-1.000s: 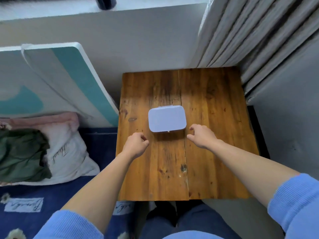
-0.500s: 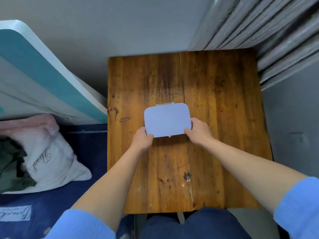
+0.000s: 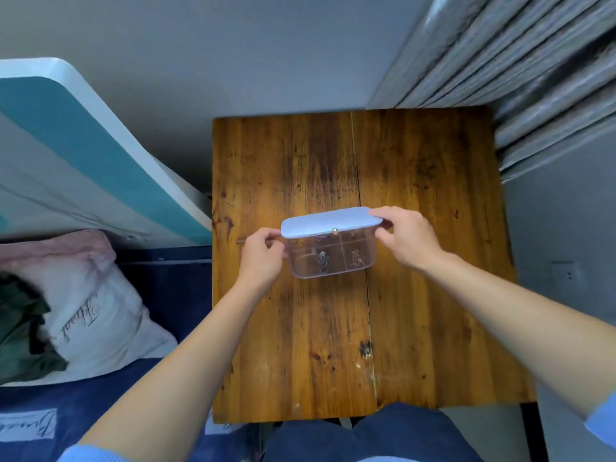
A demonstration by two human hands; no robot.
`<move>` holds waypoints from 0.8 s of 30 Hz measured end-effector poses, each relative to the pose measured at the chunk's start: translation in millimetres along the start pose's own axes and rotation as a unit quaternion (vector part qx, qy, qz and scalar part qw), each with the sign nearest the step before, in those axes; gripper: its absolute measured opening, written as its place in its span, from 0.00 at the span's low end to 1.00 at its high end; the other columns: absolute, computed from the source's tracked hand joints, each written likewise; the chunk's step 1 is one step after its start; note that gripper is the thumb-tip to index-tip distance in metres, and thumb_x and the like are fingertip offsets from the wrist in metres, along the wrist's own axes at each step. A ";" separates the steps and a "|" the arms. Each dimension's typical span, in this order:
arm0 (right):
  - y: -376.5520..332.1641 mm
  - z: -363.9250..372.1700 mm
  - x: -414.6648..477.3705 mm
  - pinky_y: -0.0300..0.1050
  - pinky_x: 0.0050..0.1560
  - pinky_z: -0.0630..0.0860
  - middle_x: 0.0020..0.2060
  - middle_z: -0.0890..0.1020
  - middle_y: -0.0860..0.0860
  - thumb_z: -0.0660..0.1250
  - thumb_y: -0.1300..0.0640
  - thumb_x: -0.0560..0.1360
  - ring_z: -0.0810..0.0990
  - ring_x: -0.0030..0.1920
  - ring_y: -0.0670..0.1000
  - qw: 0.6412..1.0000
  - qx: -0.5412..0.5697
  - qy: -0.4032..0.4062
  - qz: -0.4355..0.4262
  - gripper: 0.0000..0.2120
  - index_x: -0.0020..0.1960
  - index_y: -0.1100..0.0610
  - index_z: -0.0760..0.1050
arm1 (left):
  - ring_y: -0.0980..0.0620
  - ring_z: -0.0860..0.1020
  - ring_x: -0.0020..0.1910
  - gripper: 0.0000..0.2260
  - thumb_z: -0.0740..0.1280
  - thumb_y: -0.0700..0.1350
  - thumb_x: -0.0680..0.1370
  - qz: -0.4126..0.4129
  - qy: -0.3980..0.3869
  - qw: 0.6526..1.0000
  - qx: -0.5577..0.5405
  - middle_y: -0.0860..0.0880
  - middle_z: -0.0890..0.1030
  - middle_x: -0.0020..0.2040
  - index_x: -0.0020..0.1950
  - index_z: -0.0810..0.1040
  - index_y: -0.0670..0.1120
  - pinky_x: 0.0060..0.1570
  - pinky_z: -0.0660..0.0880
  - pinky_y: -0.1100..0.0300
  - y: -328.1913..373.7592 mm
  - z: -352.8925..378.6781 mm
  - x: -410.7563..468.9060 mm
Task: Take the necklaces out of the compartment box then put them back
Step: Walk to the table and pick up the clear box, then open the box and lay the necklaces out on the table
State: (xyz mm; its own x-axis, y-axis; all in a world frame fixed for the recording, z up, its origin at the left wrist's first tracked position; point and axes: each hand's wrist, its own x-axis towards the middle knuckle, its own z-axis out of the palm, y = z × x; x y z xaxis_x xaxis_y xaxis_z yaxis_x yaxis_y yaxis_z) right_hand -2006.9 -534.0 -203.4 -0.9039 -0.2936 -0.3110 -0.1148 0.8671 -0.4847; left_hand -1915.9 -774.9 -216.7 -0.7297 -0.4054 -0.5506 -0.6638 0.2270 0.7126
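A clear plastic compartment box (image 3: 333,273) sits in the middle of the wooden table (image 3: 416,295). Its pale lilac lid (image 3: 330,221) is tilted up at the front, so the compartments show. A silver necklace (image 3: 322,261) lies in a middle compartment, and another small chain (image 3: 356,258) lies in the compartment to its right. My left hand (image 3: 263,258) grips the box's left side. My right hand (image 3: 408,240) pinches the lid's right edge and holds it raised.
A white and teal board (image 3: 83,155) leans against the wall to the left of the table. A white pillow (image 3: 100,321) and green cloth (image 3: 20,331) lie on the blue bedding at the left. Grey curtains (image 3: 533,78) hang at the right.
Both hands reached the closed box and took hold of its sides. The lid has since swung up at the front, and the compartments with the chains have come into sight.
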 end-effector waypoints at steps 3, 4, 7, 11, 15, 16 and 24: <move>-6.5 -16.6 40.2 0.51 0.47 0.79 0.49 0.84 0.51 0.64 0.53 0.78 0.80 0.49 0.53 1.000 0.012 0.015 -0.021 0.09 0.54 0.52 0.80 | 0.50 0.80 0.49 0.12 0.63 0.41 0.79 -0.012 0.017 1.000 0.023 0.49 0.80 0.48 0.61 0.74 0.51 0.50 0.80 0.50 -2.1 -0.4 10.4; -10.1 -17.6 55.7 0.49 0.44 0.78 0.47 0.84 0.52 0.64 0.51 0.78 0.79 0.46 0.54 1.000 0.013 0.017 -0.013 0.09 0.52 0.53 0.80 | 0.48 0.80 0.50 0.14 0.64 0.43 0.78 -0.033 0.011 0.999 0.038 0.48 0.80 0.49 0.64 0.73 0.49 0.53 0.79 0.47 -6.1 2.0 11.4; -18.5 -9.7 99.4 0.40 0.32 0.71 0.44 0.81 0.52 0.65 0.51 0.77 0.78 0.42 0.53 0.999 0.031 0.018 0.038 0.08 0.49 0.55 0.78 | 0.40 0.79 0.56 0.19 0.66 0.47 0.78 -0.117 -0.040 0.990 0.062 0.40 0.80 0.55 0.68 0.71 0.45 0.59 0.76 0.42 -25.4 15.3 8.3; -15.9 11.3 133.8 0.38 0.29 0.65 0.42 0.80 0.54 0.66 0.54 0.77 0.78 0.39 0.54 0.994 0.048 -0.002 0.099 0.05 0.46 0.56 0.75 | 0.38 0.80 0.52 0.17 0.63 0.51 0.79 -0.181 -0.073 0.980 0.025 0.39 0.81 0.54 0.64 0.73 0.44 0.57 0.77 0.41 -46.9 33.5 5.2; -8.3 26.9 146.2 0.37 0.29 0.66 0.44 0.79 0.53 0.67 0.54 0.77 0.77 0.40 0.53 0.989 0.058 -0.002 0.134 0.04 0.47 0.55 0.74 | 0.46 0.78 0.41 0.10 0.62 0.46 0.80 -0.166 -0.064 0.984 0.015 0.43 0.80 0.46 0.58 0.75 0.44 0.51 0.78 0.47 -54.4 42.8 7.1; -6.1 31.2 147.5 0.37 0.29 0.66 0.46 0.79 0.52 0.67 0.55 0.76 0.77 0.41 0.52 0.989 0.056 -0.003 0.138 0.04 0.49 0.55 0.75 | 0.47 0.78 0.40 0.09 0.62 0.45 0.81 -0.162 -0.064 0.985 0.012 0.43 0.80 0.46 0.58 0.74 0.44 0.48 0.78 0.50 -55.6 43.0 7.4; 10.4 39.5 130.8 0.41 0.40 0.74 0.59 0.79 0.55 0.70 0.56 0.74 0.79 0.52 0.56 0.991 0.021 -0.033 0.130 0.22 0.67 0.55 0.71 | 0.45 0.77 0.43 0.09 0.61 0.40 0.81 -0.179 -0.082 0.979 -0.057 0.41 0.79 0.46 0.60 0.72 0.38 0.36 0.74 0.57 -51.8 39.5 7.5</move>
State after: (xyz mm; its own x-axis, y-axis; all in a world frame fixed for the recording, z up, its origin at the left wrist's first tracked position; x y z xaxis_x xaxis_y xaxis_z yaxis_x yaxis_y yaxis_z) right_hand -2110.0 -579.3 -281.4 -0.8714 -0.0902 -0.4823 0.1362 0.8999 -0.4144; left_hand -1893.6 -754.8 -274.8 -0.4759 -0.2909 -0.8300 -0.8664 -0.0074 0.4993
